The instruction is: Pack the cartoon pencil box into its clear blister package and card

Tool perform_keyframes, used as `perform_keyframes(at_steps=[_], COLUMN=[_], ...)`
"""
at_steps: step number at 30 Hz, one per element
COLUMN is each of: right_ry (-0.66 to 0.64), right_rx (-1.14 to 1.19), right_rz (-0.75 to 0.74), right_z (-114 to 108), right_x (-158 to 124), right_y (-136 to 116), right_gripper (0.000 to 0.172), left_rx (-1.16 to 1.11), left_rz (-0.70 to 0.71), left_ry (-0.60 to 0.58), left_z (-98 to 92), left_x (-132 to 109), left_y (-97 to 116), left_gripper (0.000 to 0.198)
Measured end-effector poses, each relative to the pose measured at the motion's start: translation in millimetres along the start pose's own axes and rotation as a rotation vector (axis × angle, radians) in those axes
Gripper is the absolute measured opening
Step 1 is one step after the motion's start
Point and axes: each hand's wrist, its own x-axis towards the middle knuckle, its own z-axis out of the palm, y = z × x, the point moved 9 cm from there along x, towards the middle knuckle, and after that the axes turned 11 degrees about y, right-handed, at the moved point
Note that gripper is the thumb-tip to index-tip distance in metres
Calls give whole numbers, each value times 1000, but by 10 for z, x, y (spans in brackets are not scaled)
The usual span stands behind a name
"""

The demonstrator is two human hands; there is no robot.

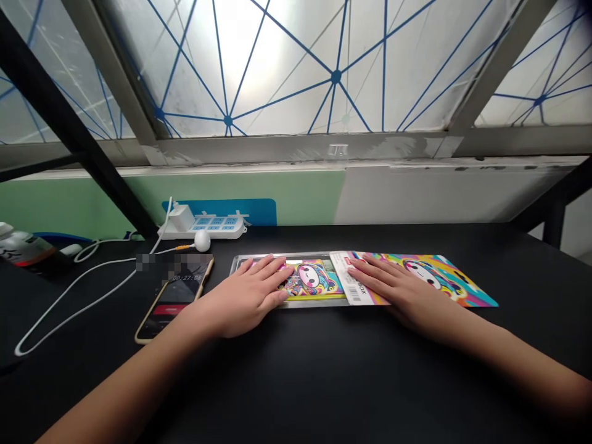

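Note:
A flat clear-rimmed case [314,280] with a colourful cartoon picture lies on the black table [296,370]. My left hand [245,293] lies flat on its left end, fingers stretched out. A colourful cardboard sleeve [439,274] with a white barcode label [354,287] overlaps the case's right end. On that sleeve's left part rests my right hand [398,290], also flat with fingers apart. Neither hand grips anything.
A smartphone [173,299] lies left of my left hand, its screen lit. Behind it sit a white power strip [206,225] with a plug, a white cable [69,302] and a small white ball [202,240]. A bottle [21,246] lies at the far left.

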Motion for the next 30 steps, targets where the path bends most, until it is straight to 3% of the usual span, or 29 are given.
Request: perform_keyframes(at_steps=[4,10,12,14,16,20,22,25,30], right_ry=[47,217,255,253,216,127,93,49,25], right_rx=[-101,-215,-248,-268,-269,-150,-82,2,244], right_rz=[-22,6,6,-32,-126,-335,-374,-314,-187], right_z=[-37,-524,-683,-738,-659,-274,-74,166,325], right_x=[-107,-74,-52,-22,16,172,357,750,1152], right_y=[94,236,154,-116,-589,-1670,-1986,-2043,-1793], right_gripper=[88,71,69,68,65,49,50,59,63], left_rx=[-42,-52,-39,-30,-30,-13,0,-4,-52], left_rz=[-66,-80,-84,-83,-88,-100,-62,-9,-24], left_ry=[5,30,59,99,155,302,366,397,371], left_z=[-68,-82,-85,-87,-90,-98,-101,-87,-83], left_x=[-6,43,71,104,139,183,184,178,178], left_y=[-267,-431,-430,-406,-376,-302,-232,-159,-190], left_gripper=[57,54,54,53,53,49,47,47,47])
